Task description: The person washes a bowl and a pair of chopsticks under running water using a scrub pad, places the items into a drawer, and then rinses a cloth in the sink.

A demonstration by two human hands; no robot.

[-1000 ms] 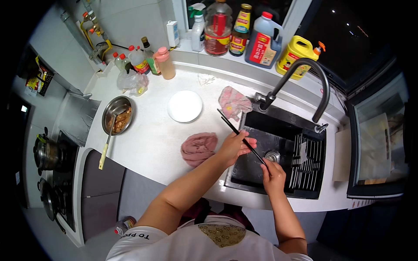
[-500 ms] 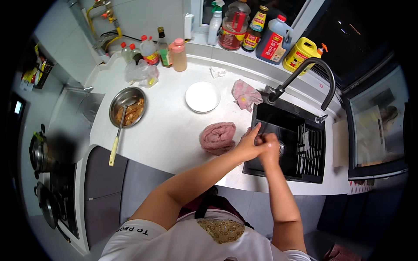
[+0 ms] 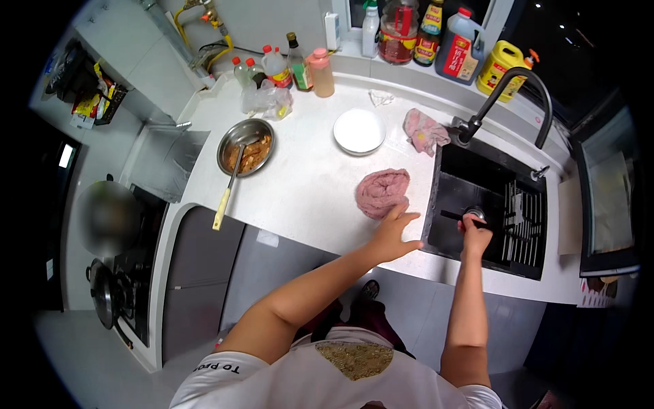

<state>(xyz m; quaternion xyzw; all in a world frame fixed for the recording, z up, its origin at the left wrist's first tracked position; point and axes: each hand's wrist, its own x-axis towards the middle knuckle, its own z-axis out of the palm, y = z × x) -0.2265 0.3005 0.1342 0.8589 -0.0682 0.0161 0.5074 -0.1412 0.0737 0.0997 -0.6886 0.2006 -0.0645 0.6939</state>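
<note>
My left hand is open over the counter's front part, thumb and fingers spread. Its fingertips are at the near edge of a rolled pink towel; whether they touch it I cannot tell. Over the black sink, my right hand is closed. A dark, narrow object shows at its fingers, its kind unclear against the dark basin. Just beyond lies the round metal drain, partly hidden. A white bowl stands behind the towel, and a crumpled pink cloth lies left of the faucet.
A steel pan with food and a pale-handled spoon sits on the left counter. Bottles and a plastic bag stand behind it. A rack fills the sink's right side. Jugs line the sill; an open window juts in at right.
My hands, pressed together over the sink's left part before, have come apart. The left has opened beside the towel; the right has moved over the drain. The whole view has shifted.
</note>
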